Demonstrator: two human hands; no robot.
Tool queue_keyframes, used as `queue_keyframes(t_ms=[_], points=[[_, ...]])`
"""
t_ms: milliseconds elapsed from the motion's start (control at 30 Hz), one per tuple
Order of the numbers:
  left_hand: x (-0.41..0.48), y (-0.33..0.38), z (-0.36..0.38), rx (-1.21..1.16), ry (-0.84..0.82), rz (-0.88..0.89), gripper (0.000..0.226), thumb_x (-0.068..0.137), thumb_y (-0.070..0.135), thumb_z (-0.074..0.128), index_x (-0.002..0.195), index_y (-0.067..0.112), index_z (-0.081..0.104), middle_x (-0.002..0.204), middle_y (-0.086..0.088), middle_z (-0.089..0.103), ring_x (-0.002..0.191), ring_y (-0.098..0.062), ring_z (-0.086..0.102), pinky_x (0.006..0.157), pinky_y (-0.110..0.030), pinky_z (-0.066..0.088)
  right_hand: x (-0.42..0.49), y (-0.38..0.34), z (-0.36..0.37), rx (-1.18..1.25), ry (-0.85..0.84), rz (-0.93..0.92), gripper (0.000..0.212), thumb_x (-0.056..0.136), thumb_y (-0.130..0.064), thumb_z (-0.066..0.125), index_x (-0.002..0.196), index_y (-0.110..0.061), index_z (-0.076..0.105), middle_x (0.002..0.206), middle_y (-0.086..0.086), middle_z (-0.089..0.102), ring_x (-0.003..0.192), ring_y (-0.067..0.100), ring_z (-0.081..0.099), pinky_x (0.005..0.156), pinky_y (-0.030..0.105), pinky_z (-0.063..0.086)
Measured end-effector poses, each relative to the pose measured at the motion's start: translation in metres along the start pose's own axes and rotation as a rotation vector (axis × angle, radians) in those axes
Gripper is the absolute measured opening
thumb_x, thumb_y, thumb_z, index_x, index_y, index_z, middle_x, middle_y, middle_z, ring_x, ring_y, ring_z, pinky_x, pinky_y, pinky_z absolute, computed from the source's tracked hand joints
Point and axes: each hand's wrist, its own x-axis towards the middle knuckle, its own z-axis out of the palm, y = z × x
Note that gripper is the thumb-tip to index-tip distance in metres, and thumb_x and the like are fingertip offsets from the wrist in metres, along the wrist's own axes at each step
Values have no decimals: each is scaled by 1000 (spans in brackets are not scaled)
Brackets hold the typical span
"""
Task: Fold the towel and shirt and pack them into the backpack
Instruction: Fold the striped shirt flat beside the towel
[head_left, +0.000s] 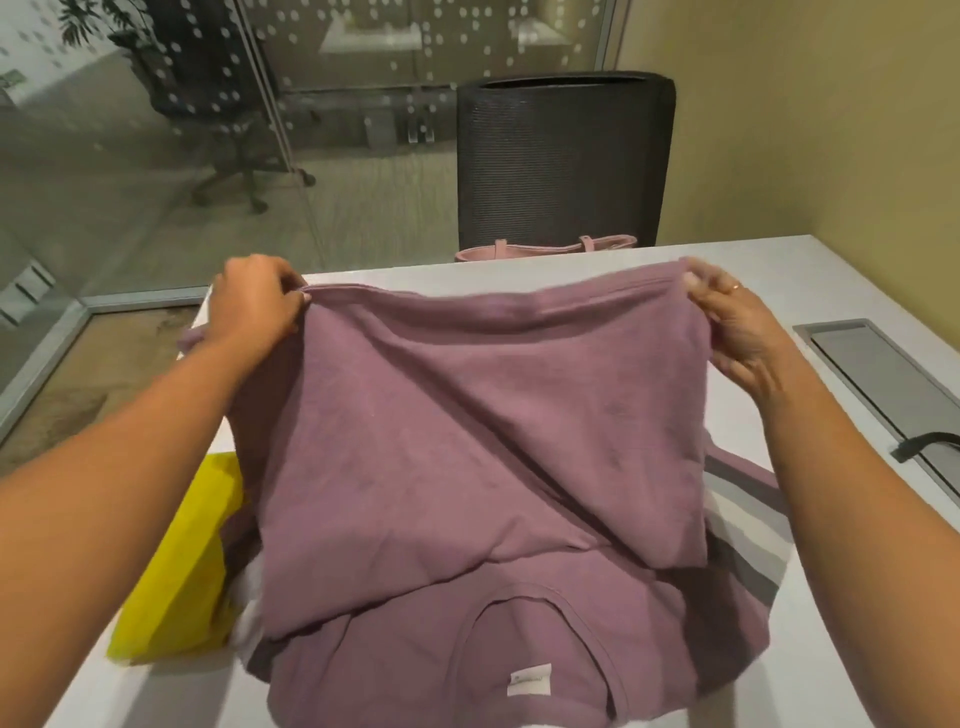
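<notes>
Nearest, at 6 o'clock, one mauve shirt (467, 441) lies on the white counter (831, 291) with its collar toward the camera and its far half lifted. Two hands hold the hem: the left hand (254, 306) pinches it in its fingers at 10 o'clock, and the right hand (737, 332) grips it at 2. Partly hidden beneath are one yellow item (176, 571) at 8 and one grey-striped cloth (748, 530) at 4, while one pink bag (545, 248) at 12 is cut off by the counter edge.

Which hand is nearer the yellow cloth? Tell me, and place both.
Left. The left hand pinches the hem of the shirt on the same side as the yellow cloth; the right hand pinches the hem's other corner, across the shirt from it.
</notes>
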Motion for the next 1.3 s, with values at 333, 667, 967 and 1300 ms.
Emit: queue_keyframes(t_ms=[333,667,967,1300], points=[[35,11,65,-197,-66,-83,17,87,5,57,97,-3,68,100,-26,67,99,-38,61,88,-38,46,87,40,42,-971,395,-28,18,89,-3,56,102,2,67,106,14,65,101,26,61,83,23,43],[-21,15,133,-214,-468,72,29,92,5,50,119,-1,58,122,-20,59,107,-30,56,81,-24,38,58,111,63,-1543,-1,-42,24,90,-19,50,106,-7,63,114,13,62,103,31,58,87,34,46],[-36,-19,168,126,-786,167,56,97,38,39,145,11,28,157,-9,15,143,-28,16,116,-43,17,37,164,63,-1737,-311,413,86,87,-62,42,148,-12,8,157,8,2,144,31,6,114,53,20],[-72,15,158,156,-498,32,45,94,43,43,111,4,57,119,-22,59,109,-38,54,90,-41,45,13,163,66,-1632,8,-140,32,91,-31,47,106,-6,59,116,13,55,109,32,50,88,39,39]])
